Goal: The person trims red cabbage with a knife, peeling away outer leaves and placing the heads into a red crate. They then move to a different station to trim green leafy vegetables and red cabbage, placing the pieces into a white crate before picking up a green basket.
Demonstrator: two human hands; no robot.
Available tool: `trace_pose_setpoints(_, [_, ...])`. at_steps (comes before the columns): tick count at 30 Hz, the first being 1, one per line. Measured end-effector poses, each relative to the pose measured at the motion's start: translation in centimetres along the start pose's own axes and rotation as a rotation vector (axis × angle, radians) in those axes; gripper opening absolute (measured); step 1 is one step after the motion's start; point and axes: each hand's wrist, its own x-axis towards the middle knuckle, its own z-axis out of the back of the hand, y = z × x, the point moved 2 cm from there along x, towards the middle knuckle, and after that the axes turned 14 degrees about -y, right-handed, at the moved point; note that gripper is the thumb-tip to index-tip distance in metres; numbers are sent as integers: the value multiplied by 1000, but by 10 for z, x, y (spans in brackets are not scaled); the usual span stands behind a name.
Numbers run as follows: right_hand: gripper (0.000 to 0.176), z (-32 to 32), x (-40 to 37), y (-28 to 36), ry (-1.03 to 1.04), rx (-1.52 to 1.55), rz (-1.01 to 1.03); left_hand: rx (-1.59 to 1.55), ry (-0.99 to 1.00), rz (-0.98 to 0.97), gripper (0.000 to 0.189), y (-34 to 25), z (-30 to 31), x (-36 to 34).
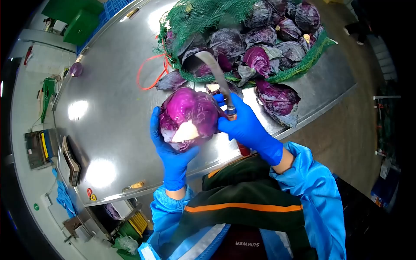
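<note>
A trimmed red cabbage (190, 108) with a pale cut stem rests in my left hand (171, 158), its gloved fingers and thumb around the left and lower side. My right hand (249, 128), also in a blue glove, grips a knife (214, 69). The curved blade points up and away, and its reddish handle end shows below my fist. Some right fingers are at the cabbage's right edge. Just beyond lie loose outer leaves (172, 80). To the right, a leafy red cabbage (277, 99) sits on the metal table (117, 125).
A green mesh bag (208, 17) full of red cabbages spreads across the far side. Red string (141, 78) lies beside it. Scissors (91, 194), a wooden-handled tool (136, 185) and a scale-like device (70, 160) are near the left edges. A small purple cabbage (76, 69) sits far left.
</note>
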Motion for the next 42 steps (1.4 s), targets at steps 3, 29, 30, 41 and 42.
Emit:
trace_pose_setpoints(3, [43,27,8,11,54,-44,-260,-481,-135,613,99,-10,-17,-7])
trace_pose_setpoints(29, [31,-20,-15,-4,-40,-182,429,-270,-68,587,66,27,-17,-28])
trace_pose_setpoints(30, [33,-21,-16,2,-55,-357,491,-466,-118,676,64,27,-16,-26])
trace_pose_setpoints(41, [22,59,21,-20,190,296,-472,-114,256,477,56,53,-5,-45])
trace_pose_setpoints(42, [22,72,20,-19,88,295,-427,-32,184,489,56,59,4,-46])
